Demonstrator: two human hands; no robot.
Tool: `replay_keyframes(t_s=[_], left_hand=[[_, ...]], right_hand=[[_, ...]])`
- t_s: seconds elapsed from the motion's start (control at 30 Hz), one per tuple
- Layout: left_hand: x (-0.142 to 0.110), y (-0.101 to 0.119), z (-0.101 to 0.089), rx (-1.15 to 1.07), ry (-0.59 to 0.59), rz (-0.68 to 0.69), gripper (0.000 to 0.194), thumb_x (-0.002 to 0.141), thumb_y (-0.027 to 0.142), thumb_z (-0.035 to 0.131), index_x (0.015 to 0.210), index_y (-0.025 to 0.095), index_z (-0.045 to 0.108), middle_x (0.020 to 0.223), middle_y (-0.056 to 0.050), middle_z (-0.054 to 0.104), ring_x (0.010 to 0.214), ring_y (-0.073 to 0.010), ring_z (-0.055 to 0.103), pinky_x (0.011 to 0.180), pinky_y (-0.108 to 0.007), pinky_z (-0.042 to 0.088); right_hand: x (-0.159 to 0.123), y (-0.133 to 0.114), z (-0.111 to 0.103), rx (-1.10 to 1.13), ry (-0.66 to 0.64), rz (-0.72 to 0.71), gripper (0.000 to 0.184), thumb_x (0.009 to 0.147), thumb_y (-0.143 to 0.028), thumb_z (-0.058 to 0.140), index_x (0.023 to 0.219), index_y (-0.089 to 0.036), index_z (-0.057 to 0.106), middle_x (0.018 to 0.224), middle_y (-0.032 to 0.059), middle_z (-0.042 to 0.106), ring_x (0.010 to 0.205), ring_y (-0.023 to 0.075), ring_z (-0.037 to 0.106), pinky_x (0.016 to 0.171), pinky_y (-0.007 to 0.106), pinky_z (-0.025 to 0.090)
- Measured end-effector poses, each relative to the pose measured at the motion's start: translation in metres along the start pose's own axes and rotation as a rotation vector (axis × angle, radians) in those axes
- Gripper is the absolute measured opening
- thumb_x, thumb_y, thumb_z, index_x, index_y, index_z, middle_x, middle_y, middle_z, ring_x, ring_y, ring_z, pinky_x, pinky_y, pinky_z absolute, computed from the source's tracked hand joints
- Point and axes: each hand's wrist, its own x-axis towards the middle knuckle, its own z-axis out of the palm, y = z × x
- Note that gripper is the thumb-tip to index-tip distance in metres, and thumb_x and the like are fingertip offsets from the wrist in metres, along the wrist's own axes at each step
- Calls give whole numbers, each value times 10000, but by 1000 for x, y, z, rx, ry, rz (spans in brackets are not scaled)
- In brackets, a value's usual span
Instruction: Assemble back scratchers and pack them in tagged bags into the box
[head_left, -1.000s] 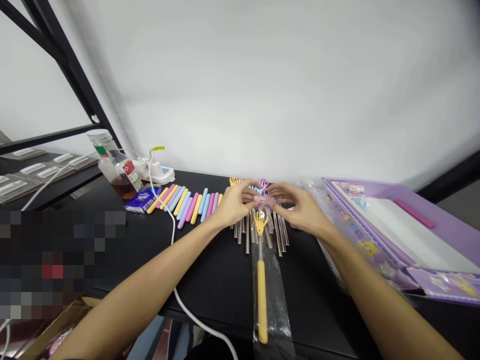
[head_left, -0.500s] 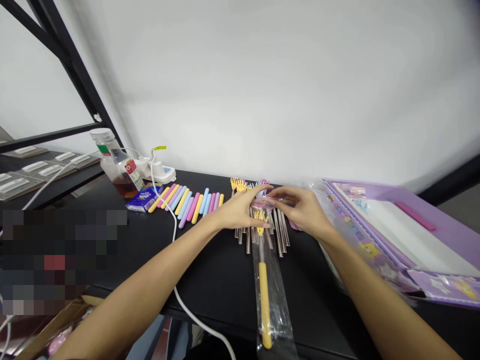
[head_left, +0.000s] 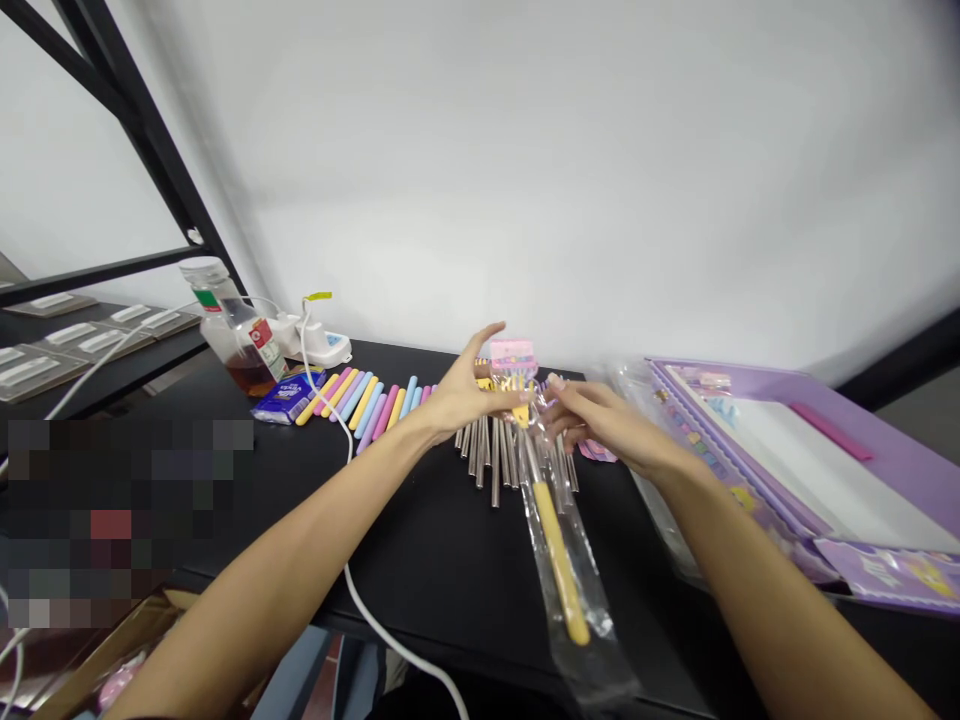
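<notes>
A yellow hand-shaped back scratcher [head_left: 561,560] lies in a clear plastic bag with a pink header card [head_left: 512,354] at its top. The package slants, its handle end toward the lower right. My left hand [head_left: 461,395] grips it near the yellow claw, thumb across the front and index finger stretched upward. At the bag's right edge, the bent fingers of my right hand [head_left: 600,415] close on the plastic. Beneath and behind are several metal-rod back scratchers [head_left: 487,460], their claws partly hidden by my hands. Pastel handle tubes [head_left: 367,400] lie in a row left of my left hand.
At the left stand a bottle of brown liquid [head_left: 240,345], a blue packet [head_left: 289,398] and a white power strip [head_left: 330,349]. A white cable [head_left: 360,590] crosses the black table [head_left: 450,580]. A purple box [head_left: 810,440] lies at the right; a pink card [head_left: 598,451] is near my right hand.
The bagged back scratcher has shifted and turned, its handle end swinging right and its header card rising into view. My left thumb has moved up onto it; my right hand has moved slightly down.
</notes>
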Motion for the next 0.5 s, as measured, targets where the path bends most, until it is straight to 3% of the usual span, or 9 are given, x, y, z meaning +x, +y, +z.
replay_keyframes(t_s=[0.13,0.3,0.4,0.5], left_hand=[[6,-7,-5,-84,179,73,1104,722,215,879,1571,377,192,985,-36,621,735,-147,678,704,-346,608],[6,-12,1,-31,346,125,1023,736,220,869,1541,364,254,1004,-31,614,750,-154,692,737,-359,622],[6,-5,13,-80,321,79,964,804,286,822,1547,337,210,954,-27,637,737,-160,700,741,-350,618],[11,5,28,-148,233,17,824,924,435,675,1555,320,158,970,-57,672,760,-192,726,730,-355,617]], right_hand=[[-8,-7,5,-38,-207,30,447,829,-619,699,755,-178,673,688,47,683,567,132,610,495,249,482],[-13,-14,12,-53,-159,55,322,744,-458,831,707,-190,656,694,24,685,611,129,600,572,261,490],[-21,-17,5,-84,-102,38,306,752,-462,822,729,-194,676,685,33,680,592,139,587,538,275,478],[-38,-20,-18,-138,-18,-10,320,771,-496,795,705,-199,695,667,33,656,570,141,564,506,282,462]])
